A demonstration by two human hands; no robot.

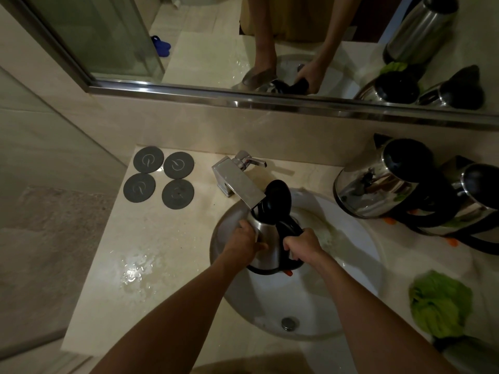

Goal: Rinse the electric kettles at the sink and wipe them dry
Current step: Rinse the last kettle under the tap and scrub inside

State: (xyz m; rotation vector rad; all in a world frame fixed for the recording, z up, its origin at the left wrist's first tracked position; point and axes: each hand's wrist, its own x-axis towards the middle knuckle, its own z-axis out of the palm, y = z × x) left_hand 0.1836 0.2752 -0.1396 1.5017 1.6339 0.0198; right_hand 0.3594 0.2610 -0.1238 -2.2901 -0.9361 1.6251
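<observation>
Holding a shiny steel electric kettle with a black lid (pixel 266 238) over the round white sink (pixel 351 268), a person uses both bare hands. The kettle leans toward the square silver tap (pixel 237 184), and its black lid stands open just under the tap's spout. The left hand (pixel 244 240) has its grip wrapped round the kettle's steel side. The right hand (pixel 302 245) has its grip curled tight round the kettle's black handle. A little orange part shows at the kettle's bottom edge.

Two more shiny steel kettles with black tops (pixel 383 182) (pixel 475 201) sit side by side on the pale stone bench (pixel 140 255), to the right of the sink. A crumpled green cloth (pixel 440 306) lies on the bench near the sink's right front edge. Four round dark grey kettle bases (pixel 158 177) lie flat in a square on the bench's far left part, close to each other. A wet patch (pixel 135 271) shines on the bench left of the sink.

A big mirror with a silver frame (pixel 270 101) hangs on the wall behind the tap. It shows the arms, the kettles and a blue slipper (pixel 160 45) on the floor.
</observation>
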